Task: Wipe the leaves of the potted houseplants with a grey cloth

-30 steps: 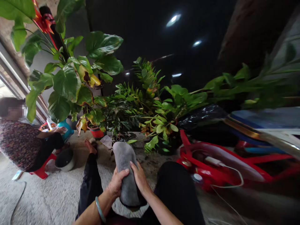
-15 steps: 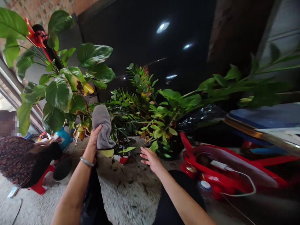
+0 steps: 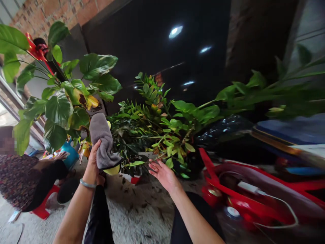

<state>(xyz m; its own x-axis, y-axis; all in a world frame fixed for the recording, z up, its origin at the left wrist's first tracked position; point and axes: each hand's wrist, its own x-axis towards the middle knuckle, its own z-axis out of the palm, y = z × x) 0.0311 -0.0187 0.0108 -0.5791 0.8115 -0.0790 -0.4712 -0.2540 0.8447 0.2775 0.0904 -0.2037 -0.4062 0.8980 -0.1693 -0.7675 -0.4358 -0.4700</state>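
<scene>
Left hand [image 3: 94, 159] grips grey cloth [image 3: 101, 130], long axis near upright, lower end toward right hand [image 3: 164, 175], which is open, right of cloth, apart.

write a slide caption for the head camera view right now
Left hand lifts a grey cloth item beside leafy plants, right hand open and empty, red frame at right.

No readable text anywhere

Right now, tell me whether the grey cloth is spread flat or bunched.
Partly bunched: the grey cloth shows deep folds beside the left hand, while its upper end looks smooth.
</scene>
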